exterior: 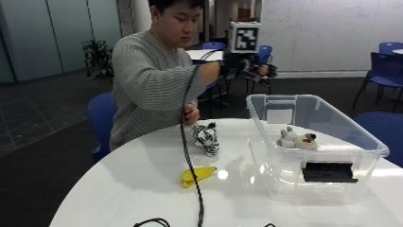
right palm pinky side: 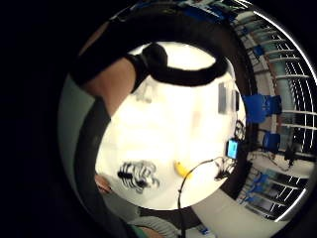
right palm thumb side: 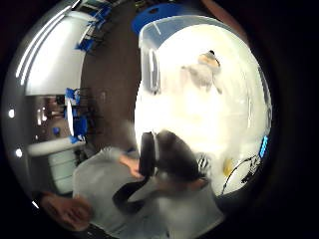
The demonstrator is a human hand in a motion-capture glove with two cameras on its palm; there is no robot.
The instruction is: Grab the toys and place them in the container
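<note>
A person is seated at a round white table (exterior: pixel 113 189). The gloved right hand (exterior: pixel 252 70) is raised above the far end of a clear plastic container (exterior: pixel 353 142); whether its fingers are spread or curled cannot be told. A plush dog (exterior: pixel 296 139) lies inside the container. A zebra toy (exterior: pixel 205 138) and a banana toy (exterior: pixel 197 175) are left on the table beside it.
</note>
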